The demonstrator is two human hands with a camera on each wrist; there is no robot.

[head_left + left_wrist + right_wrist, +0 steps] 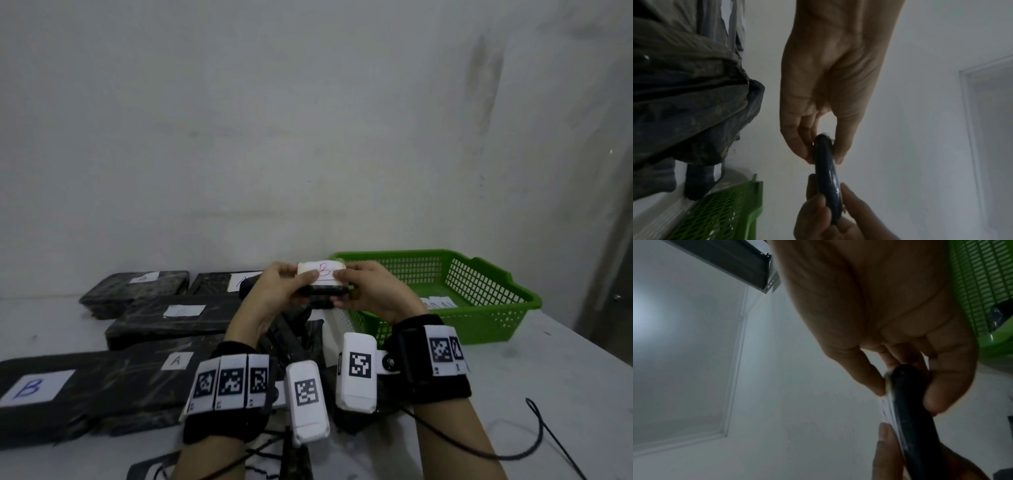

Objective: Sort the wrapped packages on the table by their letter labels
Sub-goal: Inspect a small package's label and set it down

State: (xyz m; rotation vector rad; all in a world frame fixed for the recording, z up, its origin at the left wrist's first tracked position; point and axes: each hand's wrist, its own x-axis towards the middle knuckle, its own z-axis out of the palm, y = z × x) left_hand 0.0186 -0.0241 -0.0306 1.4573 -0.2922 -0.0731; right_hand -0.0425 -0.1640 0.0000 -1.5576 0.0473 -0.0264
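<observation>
Up above the white table point(513, 377), a small black-wrapped package point(323, 291) is held in the air between both hands, just beside the near-left corner of the green plastic basket point(486, 308). Its white paper label point(322, 272), marked with a red letter B, faces the head camera. The left hand point(274, 291) pinches the package's left end, thumb on the labelled face and fingers curled behind it. The right hand point(371, 296) pinches the right end in the same way, thumb tip resting on the label's edge. Seen from the wrist cameras, the package is edge-on, a thin dark slab clamped between thumb and fingertips at each end.

Left of the basket, other black-wrapped packages lie flat on the table. Farthest from the camera on that side is one with a small label point(144, 277) too blurred to read, and next to it one partly hidden behind the left hand. Nearer lies a long package point(164, 325) with a faint label, then one labelled A point(176, 360), and at the left edge one labelled B point(34, 387) in blue. Inside the basket lies a white slip point(440, 303). A black cable point(534, 431) loops over the table on the basket's near side.
</observation>
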